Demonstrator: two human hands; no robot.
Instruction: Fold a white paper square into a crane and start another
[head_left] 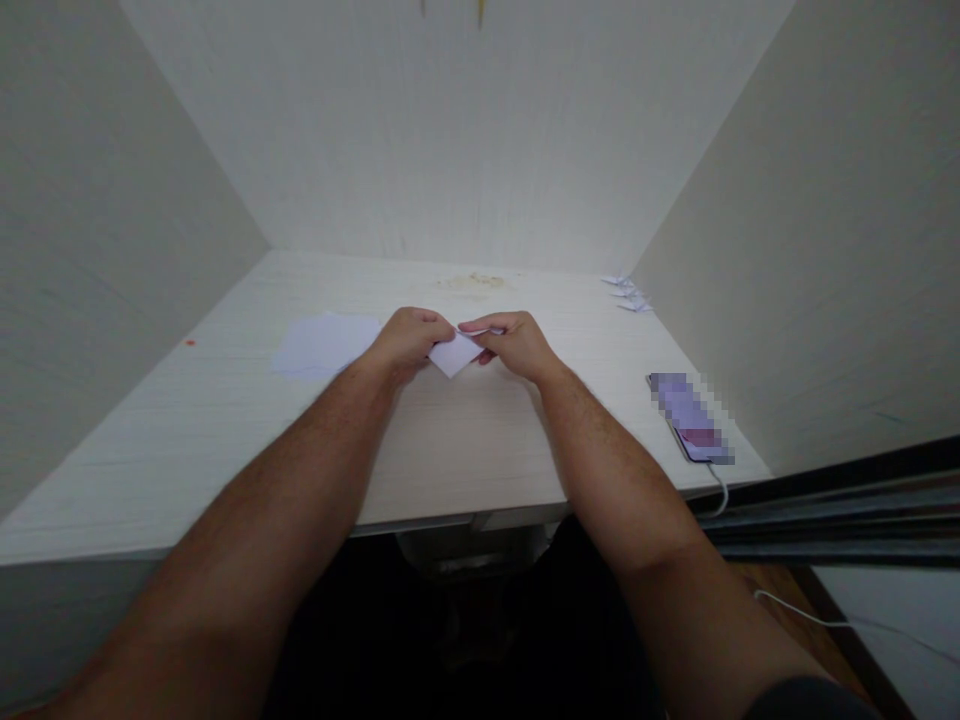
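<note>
A small folded piece of white paper is held between my two hands, just above the middle of the desk, one corner pointing toward me. My left hand pinches its left edge, thumb on top. On the other side, my right hand grips the paper's right part between thumb and fingers. Some of the paper is hidden behind the fingers. Beside my left hand lie flat white paper sheets.
Several folded white paper pieces sit at the desk's back right corner. A phone with a white cable lies near the right edge. Walls enclose the pale desk at the back and both sides.
</note>
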